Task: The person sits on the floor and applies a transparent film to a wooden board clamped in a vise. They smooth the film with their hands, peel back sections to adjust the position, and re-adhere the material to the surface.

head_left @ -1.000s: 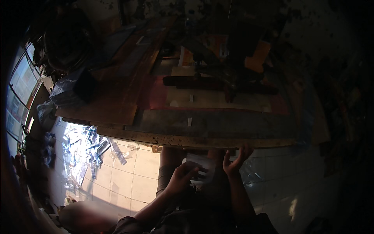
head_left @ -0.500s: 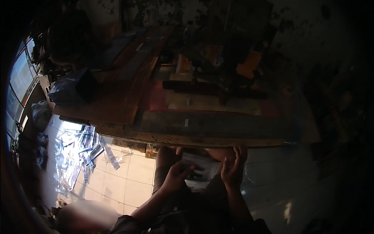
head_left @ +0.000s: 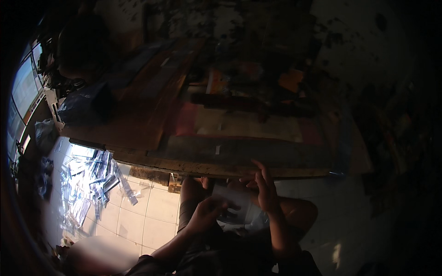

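Low over my lap, my left hand (head_left: pixel 208 214) has its fingers bent round the left side of a pale, see-through plastic sheet (head_left: pixel 240 198). The grip is dim and partly hidden. My right hand (head_left: pixel 264 190) is raised just right of the sheet, at the near edge of the worktable (head_left: pixel 276 173). Its fingers are stretched out and apart, with nothing visible in them. Strong shadow hides much detail around both hands.
A heap of shiny plastic strips (head_left: pixel 94 184) lies on the tiled floor (head_left: pixel 152 216) to the left. On the table are brown boards (head_left: pixel 124 117), a dark bar (head_left: pixel 244 103), a pale sheet with red ends (head_left: pixel 248 125) and a dark plastic-wrapped bundle (head_left: pixel 85 103).
My right hand has shifted left and its fingers now spread toward the table edge. The left hand has moved slightly, staying at the sheet. My right knee has swung out to the right.
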Available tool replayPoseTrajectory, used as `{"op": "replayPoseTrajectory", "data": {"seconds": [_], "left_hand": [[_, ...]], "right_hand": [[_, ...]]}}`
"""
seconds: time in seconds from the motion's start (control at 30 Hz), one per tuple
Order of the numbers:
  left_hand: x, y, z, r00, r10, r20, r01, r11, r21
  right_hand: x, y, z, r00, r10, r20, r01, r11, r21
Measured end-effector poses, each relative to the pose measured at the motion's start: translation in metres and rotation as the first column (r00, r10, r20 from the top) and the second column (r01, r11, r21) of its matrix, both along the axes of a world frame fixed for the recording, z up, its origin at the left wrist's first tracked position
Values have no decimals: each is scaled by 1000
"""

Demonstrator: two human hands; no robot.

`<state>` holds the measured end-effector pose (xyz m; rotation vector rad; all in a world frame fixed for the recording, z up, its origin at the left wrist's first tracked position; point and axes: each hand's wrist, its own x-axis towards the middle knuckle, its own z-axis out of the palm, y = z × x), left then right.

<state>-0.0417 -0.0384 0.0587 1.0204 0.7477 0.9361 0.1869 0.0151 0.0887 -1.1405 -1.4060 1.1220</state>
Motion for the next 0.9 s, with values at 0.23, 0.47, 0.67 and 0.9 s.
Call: {"op": "replayPoseTrajectory", "data": {"seconds": [0.23,0.47,0.67,0.9], "left_hand": [[8,-13,-17,998,23,-55,-24,1000,-19],[20,-29,-16,1000,-18,-7,16,987,-159],[31,-19,-69,990,-118,-82,107,987,-121],[51,4,-122,980,-160,-116,148,984,-101]], "right_hand": [[3,34,10,935,156,-318,-216,962,-166],[5,100,20,969,169,-178,-193,973,-125],[19,123,7,986,151,-71,-148,988,55],[74,97,14,991,115,-63,-105,984,144]]}}
